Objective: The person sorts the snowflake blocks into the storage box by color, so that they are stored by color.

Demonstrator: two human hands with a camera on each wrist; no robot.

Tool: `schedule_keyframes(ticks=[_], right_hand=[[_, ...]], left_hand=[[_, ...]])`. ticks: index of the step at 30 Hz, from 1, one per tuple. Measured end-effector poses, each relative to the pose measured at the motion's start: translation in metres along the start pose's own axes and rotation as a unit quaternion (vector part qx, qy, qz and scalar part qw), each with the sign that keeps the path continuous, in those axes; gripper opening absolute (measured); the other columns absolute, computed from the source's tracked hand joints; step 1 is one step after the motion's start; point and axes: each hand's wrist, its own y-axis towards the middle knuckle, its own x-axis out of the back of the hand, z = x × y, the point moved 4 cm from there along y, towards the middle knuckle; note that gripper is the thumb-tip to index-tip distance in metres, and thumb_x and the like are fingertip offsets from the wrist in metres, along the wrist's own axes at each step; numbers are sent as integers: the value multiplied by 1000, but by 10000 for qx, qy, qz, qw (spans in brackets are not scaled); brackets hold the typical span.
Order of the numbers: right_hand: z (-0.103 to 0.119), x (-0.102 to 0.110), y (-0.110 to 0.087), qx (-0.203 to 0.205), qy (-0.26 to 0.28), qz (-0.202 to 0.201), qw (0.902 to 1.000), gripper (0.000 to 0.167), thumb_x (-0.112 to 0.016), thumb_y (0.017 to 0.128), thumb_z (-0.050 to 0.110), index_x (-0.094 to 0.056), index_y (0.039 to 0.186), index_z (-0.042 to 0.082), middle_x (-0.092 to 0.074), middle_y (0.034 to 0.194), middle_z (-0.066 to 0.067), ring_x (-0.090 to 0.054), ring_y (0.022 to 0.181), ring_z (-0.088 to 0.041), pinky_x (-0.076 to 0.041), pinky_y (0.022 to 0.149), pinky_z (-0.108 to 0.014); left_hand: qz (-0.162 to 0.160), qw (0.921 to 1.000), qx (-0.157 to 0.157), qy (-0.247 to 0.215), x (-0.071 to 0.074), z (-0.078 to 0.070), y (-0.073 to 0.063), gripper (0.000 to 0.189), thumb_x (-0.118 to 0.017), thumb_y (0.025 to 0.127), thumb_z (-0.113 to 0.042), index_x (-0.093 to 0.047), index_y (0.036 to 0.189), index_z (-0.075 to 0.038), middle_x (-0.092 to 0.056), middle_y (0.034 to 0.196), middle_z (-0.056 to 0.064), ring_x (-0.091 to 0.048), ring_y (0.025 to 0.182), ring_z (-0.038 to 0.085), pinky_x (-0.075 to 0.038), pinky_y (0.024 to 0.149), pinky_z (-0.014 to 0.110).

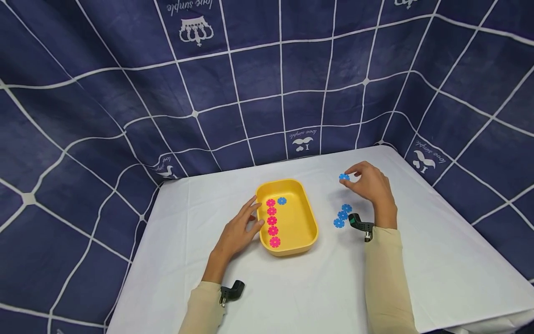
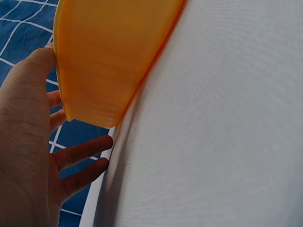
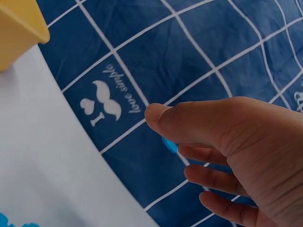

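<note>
My right hand (image 1: pixel 371 183) pinches a blue flower-shaped disc (image 1: pixel 344 177) between thumb and fingertips, raised over the table's right side. In the right wrist view only a bit of that disc shows below the thumb. My left hand (image 1: pixel 238 233) rests at the left rim of a yellow tray (image 1: pixel 298 227), thumb and some fingertips over the edge, the other fingers loosely spread outside its wall. Inside the tray, several pink flower discs (image 1: pixel 272 221) form a column along the left side. One blue disc (image 1: pixel 282 201) lies beside the topmost pink one.
Three blue discs (image 1: pixel 343 215) lie in a slanting row on the white tablecloth (image 1: pixel 283 292), between the tray and the right wrist. Behind the table and along its sides hangs a dark blue curtain (image 1: pixel 258 111) with white grid lines. Each wrist wears a small black camera (image 1: pixel 233 291).
</note>
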Motion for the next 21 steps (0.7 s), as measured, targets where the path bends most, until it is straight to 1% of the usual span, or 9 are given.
schedule_keyframes(ticks=[4, 9, 17, 21], right_hand=[[9, 7, -2, 114, -36, -152, 9998, 42, -83, 93, 36, -79, 125, 8, -67, 134, -18, -62, 115, -41, -51, 93, -65], [18, 8, -2, 159, -17, -154, 9998, 42, -84, 93, 35, -79, 124, 8, -67, 134, -18, -62, 115, -41, -52, 93, -64], [35, 0, 2, 470, 1, -88, 9989, 40, -84, 93, 37, -80, 121, 9, -69, 131, -15, -65, 112, -39, -55, 90, -62], [45, -7, 3, 619, -23, -38, 9981, 39, -86, 92, 37, -80, 119, 10, -70, 130, -14, -66, 110, -38, -55, 89, -60]], left_hand=[[-9, 10000, 19, 34, 0, 0, 0, 65, -63, 105, -56, -46, 163, -35, -22, 173, -29, -67, 123, 15, -54, 106, 58], [-36, 10000, -13, 82, 0, 0, 0, 64, -62, 105, -57, -46, 163, -35, -25, 174, -26, -67, 123, 16, -54, 106, 58], [-5, 10000, -75, 44, 2, -1, 0, 63, -61, 106, -57, -46, 163, -36, -25, 174, -25, -67, 123, 16, -54, 106, 58], [32, 9999, -113, 63, 2, -1, 1, 63, -59, 106, -59, -45, 163, -37, -24, 175, -23, -67, 123, 15, -54, 106, 57]])
